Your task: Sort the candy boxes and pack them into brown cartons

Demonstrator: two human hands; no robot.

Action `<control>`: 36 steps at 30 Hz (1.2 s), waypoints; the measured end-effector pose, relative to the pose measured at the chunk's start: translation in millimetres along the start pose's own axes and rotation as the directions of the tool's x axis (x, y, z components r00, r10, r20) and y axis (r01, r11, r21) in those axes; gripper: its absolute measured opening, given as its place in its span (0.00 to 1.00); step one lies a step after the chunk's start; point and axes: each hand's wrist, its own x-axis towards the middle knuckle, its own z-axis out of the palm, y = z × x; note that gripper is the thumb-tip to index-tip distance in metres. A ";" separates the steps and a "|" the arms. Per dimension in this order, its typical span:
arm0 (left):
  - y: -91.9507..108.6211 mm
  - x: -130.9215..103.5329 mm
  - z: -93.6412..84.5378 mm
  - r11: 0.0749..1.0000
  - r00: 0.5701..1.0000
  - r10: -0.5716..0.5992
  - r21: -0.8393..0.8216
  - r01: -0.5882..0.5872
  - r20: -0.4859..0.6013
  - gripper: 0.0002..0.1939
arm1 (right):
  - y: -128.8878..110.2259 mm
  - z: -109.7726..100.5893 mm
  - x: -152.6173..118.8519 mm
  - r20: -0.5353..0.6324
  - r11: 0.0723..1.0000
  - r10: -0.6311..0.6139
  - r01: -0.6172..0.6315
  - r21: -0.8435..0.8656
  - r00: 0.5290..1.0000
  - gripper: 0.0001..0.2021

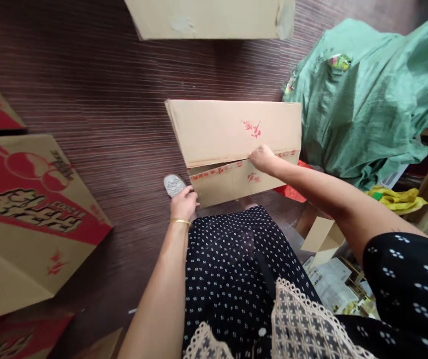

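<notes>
We see a flattened cardboard box (232, 144) on the floor (116, 124) before our knees; left hand (184, 203) grips its near corner, right hand (262, 158) pinches the flap seam, which may tear or slip

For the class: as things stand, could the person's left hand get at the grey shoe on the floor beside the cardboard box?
Probably yes. The left hand grips the near left corner of the cardboard box, and the grey shoe lies right next to it on the bare floor, with nothing between them. It would have to let go first.

tan cardboard box (232, 132), red-printed, flaps closing
</notes>
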 end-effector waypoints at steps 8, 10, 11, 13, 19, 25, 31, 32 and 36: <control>-22.4 -49.2 -14.9 0.975 0.973 0.144 0.141 -0.171 0.180 0.16 | 161.4 90.8 -71.8 0.141 0.892 0.450 -0.452 -0.018 0.882 0.17; -39.2 -73.3 -24.4 0.938 0.934 0.177 0.235 -0.256 0.311 0.23 | 188.1 117.7 -91.3 0.139 0.844 0.524 -0.534 0.052 0.841 0.17; -46.3 -84.5 -30.5 0.909 0.912 0.165 0.301 -0.288 0.375 0.27 | 193.0 129.6 -99.2 0.134 0.824 0.542 -0.556 0.112 0.830 0.18; -52.5 -100.2 -43.4 0.825 0.863 0.085 0.450 -0.342 0.499 0.37 | 182.1 148.2 -109.6 0.111 0.803 0.522 -0.532 0.270 0.845 0.20; 22.0 -62.6 -22.3 0.423 0.822 -0.103 0.773 -0.473 0.559 0.30 | 51.3 164.7 -107.5 -0.022 0.758 0.075 -0.043 0.651 0.997 0.14; 85.7 -15.3 125.1 0.087 0.677 0.219 0.677 -0.730 0.702 0.22 | -3.6 192.2 -105.8 -0.035 0.754 -0.001 0.023 0.656 0.999 0.14; 74.1 -0.6 159.0 -0.009 0.552 0.465 0.627 -0.779 0.692 0.23 | 12.1 179.1 -96.1 -0.002 0.748 -0.030 0.024 0.663 1.000 0.15; 75.0 5.7 149.8 -0.010 0.545 0.477 0.624 -0.781 0.690 0.24 | 15.9 170.8 -92.5 0.015 0.750 -0.055 0.031 0.661 0.998 0.16; 97.2 24.0 108.3 -0.043 0.506 0.469 0.591 -0.806 0.724 0.26 | 29.6 137.9 -78.7 0.073 0.792 -0.122 0.053 0.608 0.990 0.19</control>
